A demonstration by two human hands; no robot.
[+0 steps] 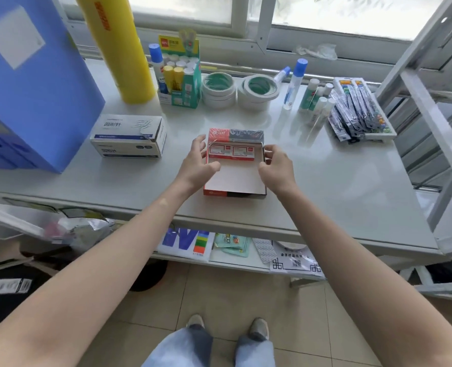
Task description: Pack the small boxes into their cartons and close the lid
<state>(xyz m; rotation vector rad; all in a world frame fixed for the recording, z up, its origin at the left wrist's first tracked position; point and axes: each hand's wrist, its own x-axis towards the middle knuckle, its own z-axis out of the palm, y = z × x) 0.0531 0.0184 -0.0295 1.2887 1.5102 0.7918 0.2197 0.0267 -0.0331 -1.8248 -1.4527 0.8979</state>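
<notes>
A red and black carton (214, 192) lies open on the white table (338, 186) near its front edge. Its lid (234, 181) hangs forward, white inside face up. Two small red and white boxes (231, 151) sit side by side in the far part of the carton. My left hand (197, 161) rests against the carton's left wall with fingers spread. My right hand (275, 165) pinches the carton's right wall near the boxes.
A white paper-clip carton (129, 136) lies to the left, beside blue folders (31, 83) and a yellow roll (119, 49). Behind stand a glue-stick display box (182, 75), tape rolls (239, 91), glue bottles (295, 83) and a tray of packets (357, 112). A metal rack (431, 107) stands on the right.
</notes>
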